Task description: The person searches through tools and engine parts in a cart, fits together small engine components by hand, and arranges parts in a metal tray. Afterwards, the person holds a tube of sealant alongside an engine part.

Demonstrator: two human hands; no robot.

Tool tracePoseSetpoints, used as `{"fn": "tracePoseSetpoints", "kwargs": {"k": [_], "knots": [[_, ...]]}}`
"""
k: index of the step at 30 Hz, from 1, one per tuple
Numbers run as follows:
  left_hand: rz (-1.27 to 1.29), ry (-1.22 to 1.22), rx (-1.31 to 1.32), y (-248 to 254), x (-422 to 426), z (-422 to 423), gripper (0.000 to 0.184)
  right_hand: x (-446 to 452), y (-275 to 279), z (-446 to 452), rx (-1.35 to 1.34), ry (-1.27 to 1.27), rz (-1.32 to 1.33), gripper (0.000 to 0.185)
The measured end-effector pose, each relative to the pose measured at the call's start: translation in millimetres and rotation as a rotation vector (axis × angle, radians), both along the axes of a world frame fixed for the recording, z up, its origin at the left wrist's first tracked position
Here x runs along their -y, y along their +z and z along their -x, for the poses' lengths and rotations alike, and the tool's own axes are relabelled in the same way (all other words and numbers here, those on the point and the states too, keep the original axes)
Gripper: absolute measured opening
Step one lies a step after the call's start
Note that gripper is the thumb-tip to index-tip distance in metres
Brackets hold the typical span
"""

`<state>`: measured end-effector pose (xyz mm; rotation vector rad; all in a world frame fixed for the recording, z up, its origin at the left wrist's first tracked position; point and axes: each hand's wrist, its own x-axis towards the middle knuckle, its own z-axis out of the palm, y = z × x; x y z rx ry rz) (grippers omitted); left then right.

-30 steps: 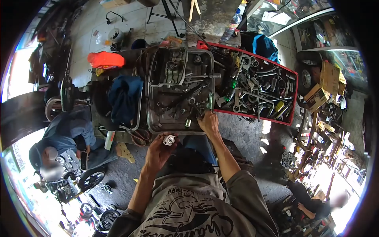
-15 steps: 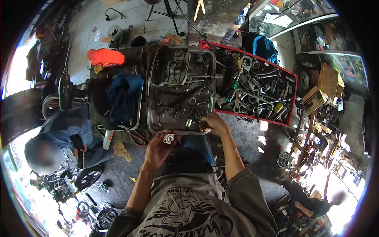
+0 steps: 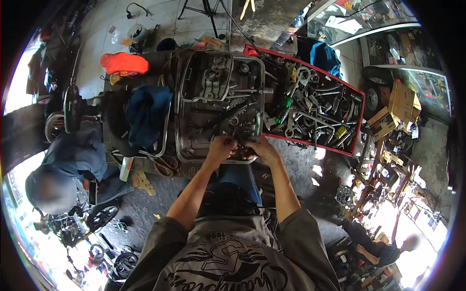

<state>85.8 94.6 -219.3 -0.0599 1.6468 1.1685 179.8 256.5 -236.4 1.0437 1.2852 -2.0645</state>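
Both forearms [image 3: 193, 191] angle inward | left hand [image 3: 222, 148] curls over the near edge of the metal tray [image 3: 194, 144] | right hand [image 3: 262, 149] bent in beside it, fingertips almost meeting | fingers bunched, but what they hold, if anything, I can't tell | red toolbox [image 3: 359, 126] just right

Dull metal tray [image 3: 190, 115], matt blue cloth [image 3: 148, 116], smooth orange plastic container [image 3: 124, 63], cardboard box [image 3: 404, 99]

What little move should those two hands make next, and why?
I'd probably bring the left hand slightly closer to the right hand, above the tray: both are curled and nearly meeting there, so anything dropped might land inside. Anything they hold is hidden.
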Motion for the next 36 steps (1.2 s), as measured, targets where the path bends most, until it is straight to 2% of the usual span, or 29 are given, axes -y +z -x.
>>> {"fn": "tracePoseSetpoints", "kwargs": {"k": [1,2,4,5,7,8,10,11,13,14,16,18,20,21,22,24,28,30,32,34,36], "knots": [[-0.108,0.151,0.064,4,7,2,0.014,3,1,-3,0.008,-0.075,-0.089,0.014],[-0.105,0.152,0.062,9,15,5,0.014,5,1,-4,0.007,-0.074,-0.086,0.014],[0.037,0.259,0.082,25,34,13,0.014,10,9,-8,-0.117,-0.135,-0.503,0.011],[0.04,0.258,0.083,28,46,14,0.014,12,14,-10,-0.116,-0.136,-0.5,0.011],[-0.012,0.374,0.207,34,62,16,0.016,15,28,-7,-0.1,-0.104,-0.674,0.012],[-0.012,0.373,0.204,35,64,14,0.016,18,35,-6,-0.102,-0.106,-0.674,0.012],[-0.087,0.376,0.273,50,63,9,0.019,26,58,-3,-0.337,-0.04,-0.623,0.015],[-0.088,0.374,0.268,57,60,6,0.019,32,73,-1,-0.341,-0.042,-0.623,0.015],[-0.236,0.369,0.395,76,52,0,0.019,45,110,7,-0.62,0.017,-0.683,0.017],[-0.236,0.36,0.382,83,52,-3,0.019,51,122,8,-0.63,0.005,-0.686,0.017],[-0.45,0.425,0.469,98,53,-6,0.021,63,145,7,-0.595,0.03,-0.757,0.017],[-0.5,0.366,0.444,123,57,-3,0.022,72,172,7,-0.632,0.007,-0.826,0.016],[-0.48,0.537,0.636,154,62,-3,0.021,88,202,3,-0.651,-0.213,-0.924,0.014],[-0.679,0.548,0.778,162,70,-2,0.022,98,213,-1,-0.66,-0.225,-0.94,0.014],[-0.692,0.533,0.776,175,76,-2,0.022,109,224,-6,-0.662,-0.286,-0.994,0.014],[-0.754,0.675,0.788,205,88,-6,0.022,131,241,-18,-0.681,-0.386,-1.098,0.014],[-0.881,0.608,0.789,233,129,-13,0.024,186,263,-31,-0.725,-0.477,-1.051,0.015],[-0.915,0.558,0.759,247,145,-19,0.025,204,267,-29,-0.861,-0.504,-1.133,0.008],[-0.948,0.508,0.728,263,159,-25,0.026,220,278,-32,-0.803,-0.505,-1.137,0.01],[-0.953,0.456,0.528,278,171,-29,0.026,234,294,-37,-0.775,-0.49,-1.185,0.012],[-0.992,0.41,0.462,287,184,-33,0.027,244,302,-40,-0.75,-0.48,-1.235,0.014]]}}
